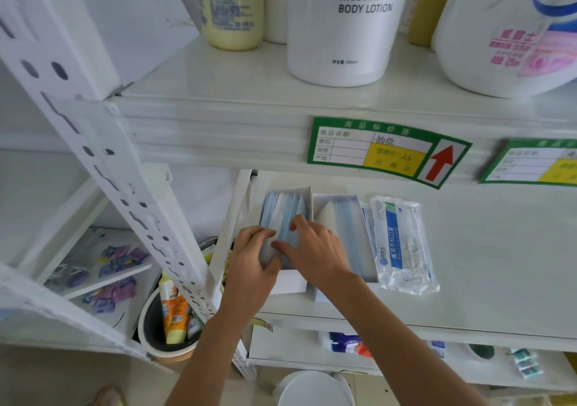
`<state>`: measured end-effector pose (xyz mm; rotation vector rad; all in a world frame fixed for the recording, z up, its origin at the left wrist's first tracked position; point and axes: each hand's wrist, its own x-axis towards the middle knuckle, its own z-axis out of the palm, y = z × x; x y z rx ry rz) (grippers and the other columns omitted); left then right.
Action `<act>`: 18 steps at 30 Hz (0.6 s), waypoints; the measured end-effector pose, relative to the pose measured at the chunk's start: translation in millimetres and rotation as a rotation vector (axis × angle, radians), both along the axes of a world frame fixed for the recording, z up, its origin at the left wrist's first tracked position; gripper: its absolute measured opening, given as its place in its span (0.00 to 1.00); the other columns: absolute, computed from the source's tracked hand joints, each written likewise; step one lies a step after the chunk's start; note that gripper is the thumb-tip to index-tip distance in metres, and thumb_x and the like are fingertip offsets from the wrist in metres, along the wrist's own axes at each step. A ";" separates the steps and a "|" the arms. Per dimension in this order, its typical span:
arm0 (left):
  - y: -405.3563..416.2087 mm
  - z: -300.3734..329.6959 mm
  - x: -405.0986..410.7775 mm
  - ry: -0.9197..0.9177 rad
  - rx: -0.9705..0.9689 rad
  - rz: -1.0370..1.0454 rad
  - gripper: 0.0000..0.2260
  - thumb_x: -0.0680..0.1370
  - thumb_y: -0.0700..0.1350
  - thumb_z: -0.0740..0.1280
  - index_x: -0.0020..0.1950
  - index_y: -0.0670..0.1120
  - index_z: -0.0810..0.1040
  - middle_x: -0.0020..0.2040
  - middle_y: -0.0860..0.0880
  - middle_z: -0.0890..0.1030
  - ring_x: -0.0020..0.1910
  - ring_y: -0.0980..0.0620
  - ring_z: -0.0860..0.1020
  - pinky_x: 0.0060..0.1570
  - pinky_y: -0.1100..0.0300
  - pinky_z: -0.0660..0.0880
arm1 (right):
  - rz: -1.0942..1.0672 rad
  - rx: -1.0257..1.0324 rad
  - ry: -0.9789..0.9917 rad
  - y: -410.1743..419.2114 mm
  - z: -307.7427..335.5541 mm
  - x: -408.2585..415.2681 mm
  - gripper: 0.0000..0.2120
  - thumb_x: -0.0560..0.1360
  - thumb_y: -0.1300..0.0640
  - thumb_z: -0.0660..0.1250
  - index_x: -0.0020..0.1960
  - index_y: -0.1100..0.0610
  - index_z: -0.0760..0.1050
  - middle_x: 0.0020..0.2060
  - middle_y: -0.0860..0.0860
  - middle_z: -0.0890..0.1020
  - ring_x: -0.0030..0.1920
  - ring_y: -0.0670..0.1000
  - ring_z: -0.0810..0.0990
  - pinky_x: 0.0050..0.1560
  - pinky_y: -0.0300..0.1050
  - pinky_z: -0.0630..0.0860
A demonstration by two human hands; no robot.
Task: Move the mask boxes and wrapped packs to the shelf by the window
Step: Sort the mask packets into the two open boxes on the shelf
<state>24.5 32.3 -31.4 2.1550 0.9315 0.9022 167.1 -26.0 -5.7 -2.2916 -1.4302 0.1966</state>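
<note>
Two open white mask boxes stand side by side on the white middle shelf (484, 265). The left mask box (288, 205) is full of pale blue masks. My left hand (253, 258) grips its near left side. My right hand (315, 249) rests on its masks, fingers curled over the stack's right edge. The right mask box (346, 221) touches it and also holds blue masks. A clear wrapped pack (401, 243) with a blue label lies flat just right of the boxes.
A body lotion bottle (346, 27), a yellow bottle (232, 8) and a large detergent jug (512, 30) stand on the shelf above. Green price tags (387, 151) hang on its edge. A perforated white upright (131, 193) crosses left. A bucket (168, 327) with tubes stands below.
</note>
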 end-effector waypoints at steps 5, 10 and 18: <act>3.5 -5.1 0.2 -0.088 0.035 0.042 0.20 0.75 0.38 0.76 0.66 0.45 0.79 0.65 0.49 0.72 0.64 0.54 0.73 0.63 0.74 0.68 | -0.068 -0.032 0.030 -1.7 4.0 0.0 0.23 0.77 0.35 0.66 0.60 0.53 0.71 0.56 0.51 0.81 0.51 0.53 0.80 0.49 0.46 0.77; 14.9 -13.1 -1.8 0.025 -0.019 0.008 0.21 0.78 0.49 0.73 0.69 0.48 0.76 0.70 0.52 0.67 0.66 0.60 0.67 0.57 0.73 0.67 | -0.098 -0.053 0.020 -1.7 6.7 1.1 0.20 0.78 0.37 0.66 0.55 0.54 0.75 0.54 0.50 0.81 0.46 0.50 0.75 0.46 0.44 0.74; 22.3 -14.4 -1.7 0.073 -0.129 -0.075 0.22 0.80 0.49 0.70 0.73 0.49 0.71 0.70 0.53 0.71 0.67 0.55 0.71 0.66 0.61 0.71 | -0.148 -0.083 -0.101 4.7 5.0 -4.4 0.25 0.77 0.31 0.60 0.44 0.53 0.78 0.46 0.48 0.78 0.43 0.50 0.74 0.43 0.47 0.71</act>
